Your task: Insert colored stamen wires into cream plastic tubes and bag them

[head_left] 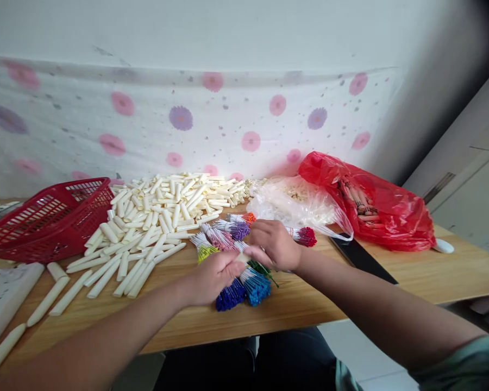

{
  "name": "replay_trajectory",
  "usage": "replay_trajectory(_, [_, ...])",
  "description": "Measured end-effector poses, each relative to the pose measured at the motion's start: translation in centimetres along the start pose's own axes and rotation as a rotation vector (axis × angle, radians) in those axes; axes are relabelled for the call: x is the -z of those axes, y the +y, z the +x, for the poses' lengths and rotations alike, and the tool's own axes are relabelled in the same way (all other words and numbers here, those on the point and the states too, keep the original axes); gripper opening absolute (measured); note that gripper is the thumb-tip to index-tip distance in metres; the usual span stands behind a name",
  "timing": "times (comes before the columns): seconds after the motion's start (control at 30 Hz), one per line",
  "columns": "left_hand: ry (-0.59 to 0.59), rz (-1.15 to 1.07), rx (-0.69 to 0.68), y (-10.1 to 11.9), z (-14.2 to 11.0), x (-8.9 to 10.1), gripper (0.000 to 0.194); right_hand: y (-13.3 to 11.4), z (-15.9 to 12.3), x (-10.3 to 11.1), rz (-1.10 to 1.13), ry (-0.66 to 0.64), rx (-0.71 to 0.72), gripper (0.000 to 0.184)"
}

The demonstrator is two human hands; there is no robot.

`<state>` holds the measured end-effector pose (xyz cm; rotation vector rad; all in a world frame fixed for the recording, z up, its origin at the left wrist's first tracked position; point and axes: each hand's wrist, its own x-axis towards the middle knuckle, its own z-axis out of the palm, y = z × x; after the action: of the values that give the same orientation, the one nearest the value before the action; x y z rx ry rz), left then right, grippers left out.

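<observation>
My left hand (215, 276) is closed, its thumb and fingers pinching a small cream-coloured piece (243, 257). My right hand (275, 244) meets it from the other side with curled fingers, its thumb close to that piece. What the right fingers grip is hidden. Beneath and around both hands lie bundles of thin white sticks with coloured tips: dark blue (230, 296), light blue (257, 289), yellow (206, 251), pink (220, 239), purple (238, 230) and partly covered green (264, 270). Right of my right hand is a red-tipped bundle (305, 237).
A big heap of cream tubes (158, 212) spreads across the wooden table (301, 309). At left stand a red plastic basket (81, 217) and a white power strip (8, 298). To the right are a clear bag (297, 203), a red bag (395, 217) and a dark flat object (364, 260).
</observation>
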<state>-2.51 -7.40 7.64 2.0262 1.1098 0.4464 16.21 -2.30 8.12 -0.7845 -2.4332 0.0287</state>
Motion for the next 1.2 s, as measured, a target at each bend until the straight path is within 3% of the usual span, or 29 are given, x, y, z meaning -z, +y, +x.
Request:
replay_trajectory(0.07, [-0.209,-0.266,0.029,1.3,-1.9,-0.5,0.041,-1.2,-1.0,1.5,-0.003,0.088,0.284,0.048])
replay_trajectory(0.1, [-0.229,-0.291,0.021,1.6,-2.5,-0.8,0.043,-1.8,-1.4,1.7,0.0,0.099,0.291,0.048])
replay_trajectory(0.17, [-0.09,-0.117,-0.009,1.4,-2.3,-1.4,0.04,-2.4,-1.4,0.8,0.011,0.048,0.023,0.045])
replay_trajectory(0.23, [0.144,0.271,0.049,0.4,-0.9,-1.6,0.031,-2.2,-0.7,-1.3,0.003,-0.016,-0.348,0.044])
replay_trajectory(0.3, [0.258,0.624,0.201,-0.8,0.9,-1.4,0.027,-1.4,0.5,-3.6,-0.009,-0.031,-0.481,0.048])
replay_trajectory(0.4, [0.279,0.662,0.219,-1.2,2.0,-0.4,0.025,-0.3,1.5,-4.5,0.003,-0.027,-0.507,0.052])
replay_trajectory(0.43, [0.269,0.634,0.19,-0.9,1.7,0.0,0.024,-0.3,1.5,-4.0,0.016,-0.023,-0.484,0.052])
replay_trajectory(0.5, [0.194,0.344,0.066,0.4,0.1,0.4,0.026,-0.7,1.0,-1.8,0.047,0.01,-0.323,0.05])
replay_trajectory(0.6, [-0.159,-0.227,0.002,2.2,-2.4,0.4,0.039,-2.2,0.1,1.5,0.063,0.16,0.17,0.049])
replay_trajectory(0.63, [-0.19,-0.292,-0.004,2.4,-2.7,0.3,0.041,-2.7,0.0,2.0,0.055,0.193,0.231,0.049])
replay_trajectory(0.67, [-0.158,-0.271,-0.014,2.2,-2.6,0.1,0.04,-2.9,0.1,2.0,0.039,0.191,0.199,0.048])
replay_trajectory(0.7, [-0.086,-0.181,-0.015,1.8,-2.1,0.0,0.039,-2.9,0.4,1.5,0.017,0.151,0.067,0.047])
replay_trajectory(0.77, [0.14,0.166,0.049,0.3,-0.1,-0.2,0.033,-2.2,1.5,-0.6,-0.042,-0.002,-0.331,0.045])
replay_trajectory(0.8, [0.237,0.337,0.136,-0.6,1.2,-0.2,0.03,-1.5,2.1,-2.0,-0.07,-0.022,-0.442,0.045])
replay_trajectory(0.9, [0.302,0.409,0.227,-2.8,4.1,-0.1,0.022,1.0,3.3,-5.1,-0.084,-0.061,-0.533,0.051])
replay_trajectory(0.97, [0.299,0.406,0.218,-3.4,4.3,0.3,0.023,2.1,3.2,-5.1,-0.049,-0.09,-0.49,0.051])
replay_trajectory(1.03, [0.279,0.361,0.191,-3.1,3.4,1.0,0.029,2.5,2.5,-3.6,-0.008,-0.094,-0.339,0.04])
replay_trajectory(1.13, [0.25,0.028,0.158,-1.5,1.4,2.5,0.034,2.1,2.0,-0.5,-0.115,0.01,0.148,0.03])
replay_trajectory(1.2, [0.223,-0.202,0.188,0.0,0.7,3.5,0.036,1.6,2.8,0.8,-0.301,0.074,0.358,0.027])
